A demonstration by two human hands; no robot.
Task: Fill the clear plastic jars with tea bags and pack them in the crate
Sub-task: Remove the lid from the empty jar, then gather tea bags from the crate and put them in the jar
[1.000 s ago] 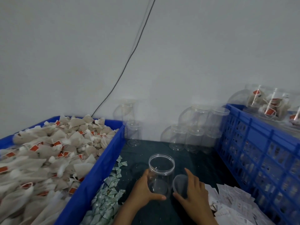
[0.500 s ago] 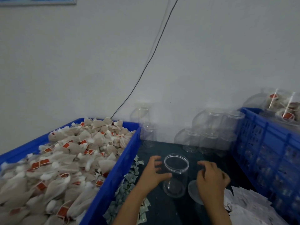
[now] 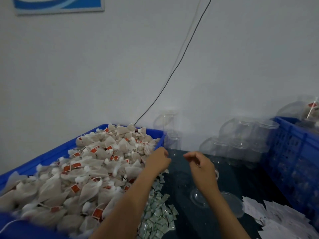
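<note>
A blue bin (image 3: 43, 156) on the left is heaped with white tea bags (image 3: 96, 163) carrying red tags. My left hand (image 3: 158, 161) hovers over the bin's right rim, fingers loosely curled, holding nothing. My right hand (image 3: 201, 168) is in the air just right of it, also loosely curled and empty. An open clear jar (image 3: 196, 198) stands on the dark table, mostly hidden behind my right forearm. Its clear lid (image 3: 235, 207) lies beside it on the right. The blue slatted crate (image 3: 293, 152) stands at the right, with filled jars (image 3: 310, 109) on top.
Several empty clear jars (image 3: 241, 135) are stacked against the white wall behind the table. A strip of small greenish sachets (image 3: 155, 213) lies along the bin's side. White paper slips (image 3: 276, 219) are piled at the front right. A black cable (image 3: 172, 69) runs down the wall.
Both hands have let go of the jar and lid and risen toward the back left, the left hand now over the tea bag bin. The view has tilted left and up.
</note>
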